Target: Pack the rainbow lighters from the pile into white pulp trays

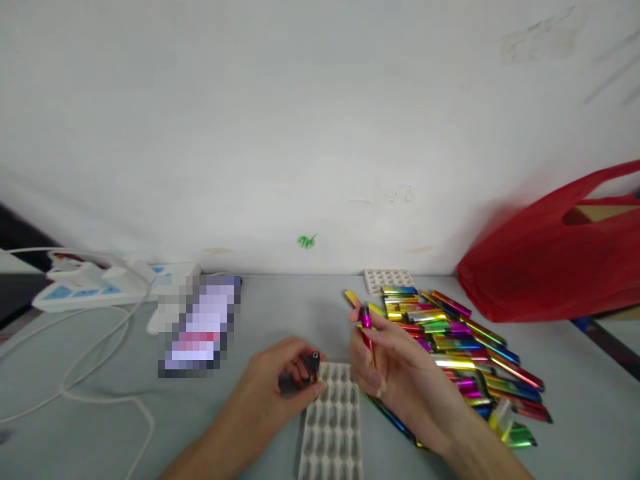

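Right hand (pixel 395 357), right of tray (pixel 331 428): fingers closed round shiny tube (pixel 367 324). Likely light, stiff, slick; hold mid-barrel. Left hand (pixel 277 383), tray's far left corner: pinching dark piece (pixel 315 363).

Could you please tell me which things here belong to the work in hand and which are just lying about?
Seemingly in use:
dark piece, held in the left hand
shiny tube, held in the right hand
nearer slotted tray
pile of shiny pieces

Lying about, it seems:
phone
power strip
white cable
red bag
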Motion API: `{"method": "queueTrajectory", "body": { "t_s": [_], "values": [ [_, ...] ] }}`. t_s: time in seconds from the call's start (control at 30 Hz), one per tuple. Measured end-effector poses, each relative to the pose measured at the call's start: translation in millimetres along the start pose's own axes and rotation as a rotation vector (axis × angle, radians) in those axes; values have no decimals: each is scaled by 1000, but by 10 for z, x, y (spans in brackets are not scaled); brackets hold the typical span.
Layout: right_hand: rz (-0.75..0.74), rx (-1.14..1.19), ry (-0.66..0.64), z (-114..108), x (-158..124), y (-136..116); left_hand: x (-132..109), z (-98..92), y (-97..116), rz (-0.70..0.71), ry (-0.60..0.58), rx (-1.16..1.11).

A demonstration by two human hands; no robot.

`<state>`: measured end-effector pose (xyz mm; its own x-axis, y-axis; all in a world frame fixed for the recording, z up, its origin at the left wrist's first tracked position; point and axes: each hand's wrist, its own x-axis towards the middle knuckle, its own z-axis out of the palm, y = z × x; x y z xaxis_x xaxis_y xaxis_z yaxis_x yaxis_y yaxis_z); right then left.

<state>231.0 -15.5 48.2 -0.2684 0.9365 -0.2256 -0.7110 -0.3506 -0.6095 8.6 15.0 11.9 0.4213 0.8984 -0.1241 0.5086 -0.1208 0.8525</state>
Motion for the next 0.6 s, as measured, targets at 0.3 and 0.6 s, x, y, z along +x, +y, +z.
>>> {"method": "queueTrajectory", "body": {
  "t_s": [0.3,0.6],
  "values": [
    [40,-23,5,-78,27,43,-6,17,5,8,-1,14],
    [40,-23,-32,-49,62,85,1,-5,19,-15,-11,20]
  ]
}}
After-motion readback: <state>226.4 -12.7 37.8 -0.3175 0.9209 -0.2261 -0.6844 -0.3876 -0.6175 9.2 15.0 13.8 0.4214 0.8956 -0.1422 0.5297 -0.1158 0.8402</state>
